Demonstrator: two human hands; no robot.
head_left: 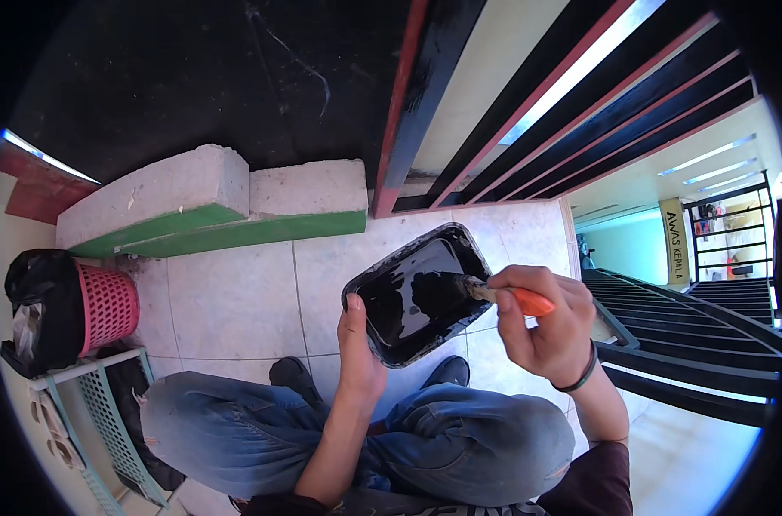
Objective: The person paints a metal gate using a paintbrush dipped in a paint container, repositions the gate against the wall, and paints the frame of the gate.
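A black rectangular paint tray (380, 341) with glossy black paint inside is held up above my knees, its rim smeared with paint. My left hand (359, 361) grips its near left side, thumb over the rim and fingers hidden underneath. In my right hand (553, 322) is a paintbrush (533, 302) with an orange handle, pinched between thumb and fingers. The brush's bristle end reaches over the tray's right part, at the paint; whether the tips touch it I cannot tell for sure.
Black slats with red edges (494, 146) rise ahead on the right. A white and green concrete step (305, 191) lies ahead left, below a dark panel (193, 77). At left are a pink basket (109, 308) with a black bag (47, 301) and a green rack (116, 421). Black railings (683, 335) stand right.
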